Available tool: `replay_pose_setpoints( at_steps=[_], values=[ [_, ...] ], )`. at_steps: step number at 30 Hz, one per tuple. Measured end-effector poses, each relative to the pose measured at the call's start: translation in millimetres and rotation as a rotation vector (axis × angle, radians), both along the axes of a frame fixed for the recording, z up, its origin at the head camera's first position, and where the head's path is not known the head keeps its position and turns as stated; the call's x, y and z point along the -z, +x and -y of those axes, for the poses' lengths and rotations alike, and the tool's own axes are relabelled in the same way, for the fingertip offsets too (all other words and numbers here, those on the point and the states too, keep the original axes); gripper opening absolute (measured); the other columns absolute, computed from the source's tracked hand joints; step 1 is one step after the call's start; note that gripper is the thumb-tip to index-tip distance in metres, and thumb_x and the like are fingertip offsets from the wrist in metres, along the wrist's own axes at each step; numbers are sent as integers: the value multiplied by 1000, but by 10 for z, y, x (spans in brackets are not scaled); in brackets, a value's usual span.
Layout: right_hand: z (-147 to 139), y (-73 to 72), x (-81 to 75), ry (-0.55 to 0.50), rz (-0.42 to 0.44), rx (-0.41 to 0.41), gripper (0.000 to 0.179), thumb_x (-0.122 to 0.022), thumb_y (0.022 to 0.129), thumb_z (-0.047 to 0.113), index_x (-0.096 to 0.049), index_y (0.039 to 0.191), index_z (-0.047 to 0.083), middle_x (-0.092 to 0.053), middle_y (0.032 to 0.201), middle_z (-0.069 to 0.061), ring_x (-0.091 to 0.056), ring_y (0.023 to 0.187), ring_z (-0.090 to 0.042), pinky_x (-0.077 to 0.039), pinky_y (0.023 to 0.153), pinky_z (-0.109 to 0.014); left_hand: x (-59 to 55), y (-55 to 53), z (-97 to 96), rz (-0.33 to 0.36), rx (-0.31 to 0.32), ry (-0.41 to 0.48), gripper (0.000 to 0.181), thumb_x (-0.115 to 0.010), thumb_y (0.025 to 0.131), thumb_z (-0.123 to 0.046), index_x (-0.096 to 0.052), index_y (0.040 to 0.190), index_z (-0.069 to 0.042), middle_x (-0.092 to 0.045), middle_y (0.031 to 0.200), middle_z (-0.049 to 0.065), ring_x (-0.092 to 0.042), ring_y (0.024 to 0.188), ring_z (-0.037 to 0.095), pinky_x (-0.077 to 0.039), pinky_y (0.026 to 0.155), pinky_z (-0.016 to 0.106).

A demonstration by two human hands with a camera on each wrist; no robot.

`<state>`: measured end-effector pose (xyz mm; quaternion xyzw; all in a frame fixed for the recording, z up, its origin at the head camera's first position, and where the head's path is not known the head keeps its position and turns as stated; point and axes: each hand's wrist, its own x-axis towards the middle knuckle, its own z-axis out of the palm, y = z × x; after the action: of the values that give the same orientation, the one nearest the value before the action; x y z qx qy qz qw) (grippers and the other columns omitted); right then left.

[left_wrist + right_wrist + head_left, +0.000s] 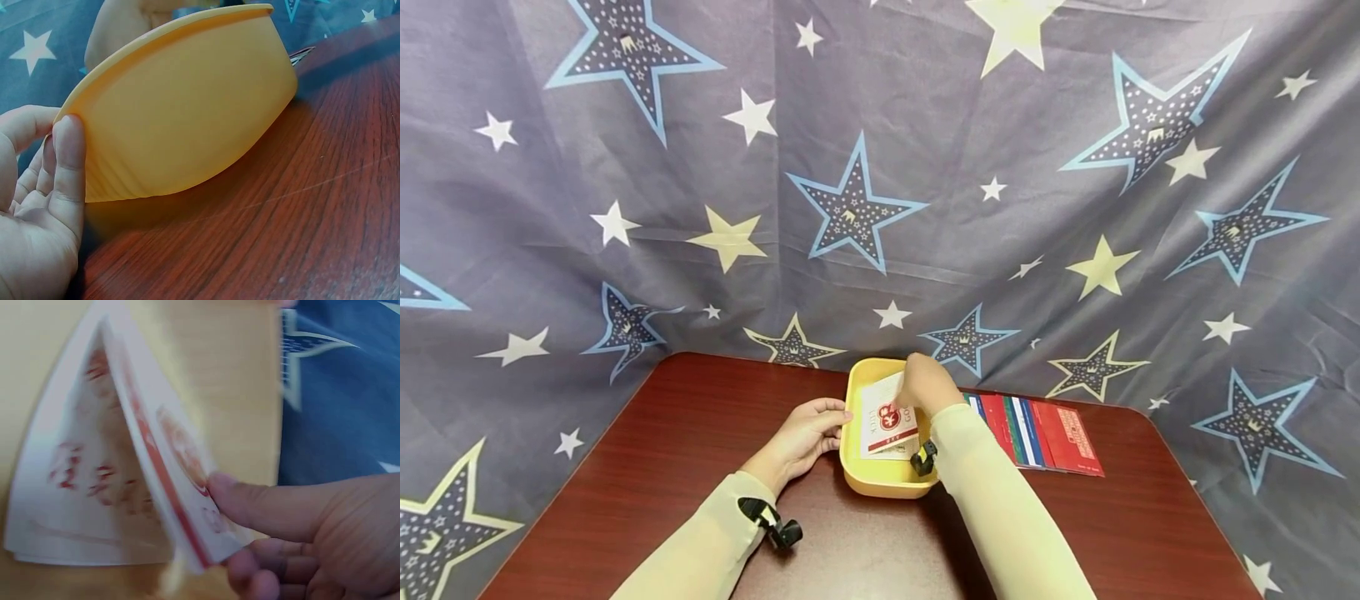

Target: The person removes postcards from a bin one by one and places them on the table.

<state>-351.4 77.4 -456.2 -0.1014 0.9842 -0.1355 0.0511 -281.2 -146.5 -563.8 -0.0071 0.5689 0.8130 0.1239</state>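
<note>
A yellow plastic tub [887, 486] stands on the table. At its left side my left hand [803, 435] pinches the rim between thumb and fingers; the tub's outer wall [187, 119] fills much of the left wrist view. Reaching in from the right, my right hand [928, 385] pinches a white card-like paper piece [880, 412] with a red stripe, a round red emblem and "LUCK" lettering. The right wrist view shows this piece tilted up, over other white paper pieces [69, 512] with red characters lying in the tub. That view is blurred.
Right of the tub, a row of overlapping flat envelopes lies on the table [700, 483], including a red envelope [1067, 437] and blue, white and green ones. My right forearm [1000, 500] passes in front of them. A starred grey curtain [850, 275] hangs behind the table.
</note>
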Motion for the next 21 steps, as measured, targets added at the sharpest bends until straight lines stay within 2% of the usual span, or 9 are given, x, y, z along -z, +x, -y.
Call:
replay_pose_setpoints(
  at_steps=[4,5,7,8,11,12,15,18,21],
  values=[
    [-205,-216,-12,-53,42,-3,34,-98,86,18,-82,110,0,-82,108,-15,-77,100,-32,-66,104,-51,-10,15,-4,5,-4,5,15,-73,106,-2,-63,117,-6,-72,86,-1,-66,68,9,-60,62,20],
    [-307,-283,41,-86,28,-24,32,-97,87,20,-84,108,1,-82,103,-14,-77,96,-31,-67,98,-48,-11,18,-5,4,-3,4,15,-73,106,-2,-63,117,-6,-72,86,-1,-66,67,9,-60,61,20],
    [-450,-283,22,-159,37,-32,29,-94,91,21,-85,111,1,-83,100,-13,-77,92,-29,-67,94,-47,-14,23,-8,1,-2,2,14,-72,106,-2,-63,117,-6,-72,86,-1,-66,67,9,-60,61,20],
    [-505,-226,-36,-203,55,-29,28,-92,94,20,-85,113,0,-83,100,-13,-77,92,-29,-67,94,-45,-13,24,-10,1,0,1,14,-72,106,-2,-63,117,-5,-72,86,-1,-65,67,9,-60,61,20],
    [-720,-121,-77,-374,42,-29,30,-86,98,17,-82,119,-4,-84,100,-15,-77,86,-25,-67,84,-40,-12,25,-16,0,3,-1,14,-72,106,-2,-63,117,-5,-72,86,-1,-65,67,9,-59,61,20],
    [-751,-41,-152,-427,62,-5,30,-83,100,13,-80,123,-6,-84,102,-17,-78,86,-24,-67,84,-39,-11,24,-17,0,3,-2,14,-72,106,-3,-63,117,-5,-72,86,-1,-65,67,9,-59,62,20],
    [-924,52,-172,-566,46,20,33,-80,104,10,-76,131,-8,-85,106,-19,-77,81,-17,-65,77,-31,-12,20,-17,1,1,-4,14,-72,107,-2,-62,117,-6,-72,85,-2,-65,66,8,-59,61,20],
    [-1077,110,-167,-637,31,55,35,-80,105,11,-74,134,-7,-85,110,-20,-74,81,-12,-62,73,-25,-19,20,-12,2,-2,-2,14,-71,107,-2,-62,117,-5,-71,84,-2,-64,65,8,-59,60,19],
    [-1230,153,-152,-647,-4,80,35,-81,104,12,-74,132,-8,-85,107,-19,-73,78,-11,-60,71,-24,-27,25,-5,6,-4,0,14,-71,107,-2,-62,117,-5,-71,84,-2,-64,65,8,-59,60,19]
  ],
)
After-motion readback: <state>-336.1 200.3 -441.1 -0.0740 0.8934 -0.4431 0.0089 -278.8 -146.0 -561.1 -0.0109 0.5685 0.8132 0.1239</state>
